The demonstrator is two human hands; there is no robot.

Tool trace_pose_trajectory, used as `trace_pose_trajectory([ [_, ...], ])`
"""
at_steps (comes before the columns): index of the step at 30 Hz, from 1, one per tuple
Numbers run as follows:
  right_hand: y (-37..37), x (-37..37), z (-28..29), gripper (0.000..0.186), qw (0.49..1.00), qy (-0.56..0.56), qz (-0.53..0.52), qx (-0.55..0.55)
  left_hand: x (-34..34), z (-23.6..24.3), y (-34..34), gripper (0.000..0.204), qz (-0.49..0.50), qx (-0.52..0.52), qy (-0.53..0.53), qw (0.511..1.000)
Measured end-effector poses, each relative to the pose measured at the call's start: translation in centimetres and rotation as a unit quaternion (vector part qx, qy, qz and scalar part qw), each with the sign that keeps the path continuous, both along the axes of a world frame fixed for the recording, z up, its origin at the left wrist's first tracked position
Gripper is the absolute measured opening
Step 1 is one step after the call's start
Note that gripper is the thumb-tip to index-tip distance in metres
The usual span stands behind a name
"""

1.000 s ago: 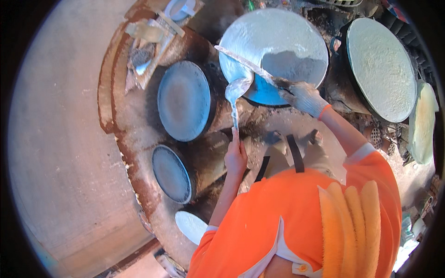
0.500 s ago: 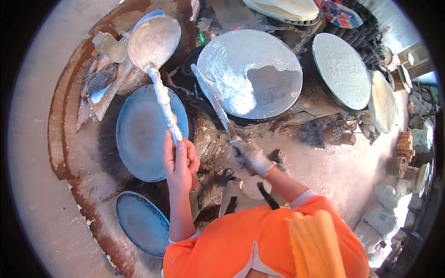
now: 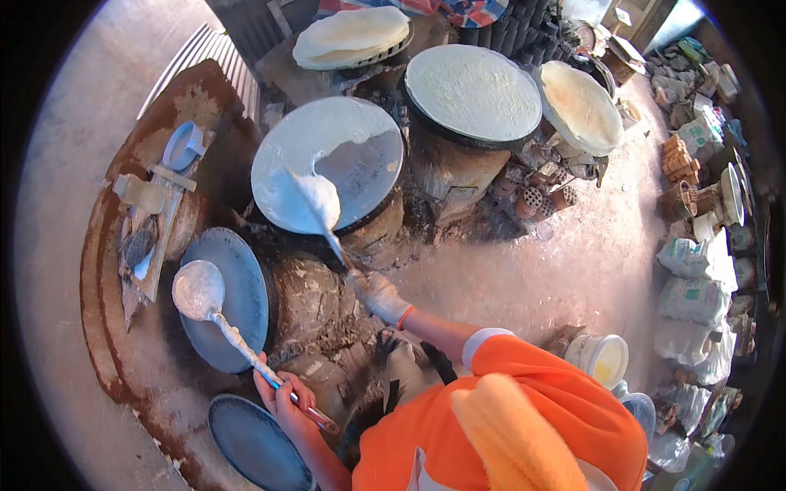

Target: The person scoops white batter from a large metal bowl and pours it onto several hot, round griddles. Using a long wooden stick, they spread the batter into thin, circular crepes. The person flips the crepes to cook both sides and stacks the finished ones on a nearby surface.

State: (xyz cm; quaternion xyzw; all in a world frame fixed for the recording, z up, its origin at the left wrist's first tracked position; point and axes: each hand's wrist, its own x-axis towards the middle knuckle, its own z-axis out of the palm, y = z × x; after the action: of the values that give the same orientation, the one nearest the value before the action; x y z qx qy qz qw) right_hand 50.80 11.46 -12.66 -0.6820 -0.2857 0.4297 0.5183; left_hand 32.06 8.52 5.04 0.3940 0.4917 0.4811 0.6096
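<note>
My left hand (image 3: 286,395) is closed round the handle of a long ladle (image 3: 199,290), whose batter-coated bowl hangs over the left side of a bare round griddle (image 3: 244,307). In my gloved right hand (image 3: 378,296) is a long-handled spreader (image 3: 333,241), its blade blurred. That blade is at a mound of pale batter (image 3: 322,196) on the middle griddle (image 3: 360,172). Batter coats the left and far parts of this griddle; a dark patch at its right is uncoated. A second bare griddle (image 3: 260,446) lies nearest me at the left.
A griddle coated with pale batter (image 3: 473,94) stands at the far right, beside a thin round flatbread (image 3: 580,108). Stacked flatbreads (image 3: 350,39) rest on a rack at the back. A blue dipper (image 3: 183,146) sits on the left ledge. A white bucket (image 3: 602,358) stands near my right elbow.
The ladle has swung down and nearer me, from beyond the left griddle to over it. My right hand has moved the spreader across the batter. The view has shifted rightward.
</note>
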Motion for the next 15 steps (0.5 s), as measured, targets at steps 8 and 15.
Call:
trace_pose_trajectory([
  [8, -3.0, 12.2, -3.3, 0.041, 0.993, 0.116, 0.027, -0.024, 1.4, 1.6, -3.2, 0.053, -0.043, -0.043, 0.019, 0.998],
  [15, -3.2, 4.0, 0.2, 0.032, 0.978, 0.078, 0.117, -0.156, 4.0, -0.3, 1.4, 0.057, -0.091, -0.059, -0.003, 0.994],
])
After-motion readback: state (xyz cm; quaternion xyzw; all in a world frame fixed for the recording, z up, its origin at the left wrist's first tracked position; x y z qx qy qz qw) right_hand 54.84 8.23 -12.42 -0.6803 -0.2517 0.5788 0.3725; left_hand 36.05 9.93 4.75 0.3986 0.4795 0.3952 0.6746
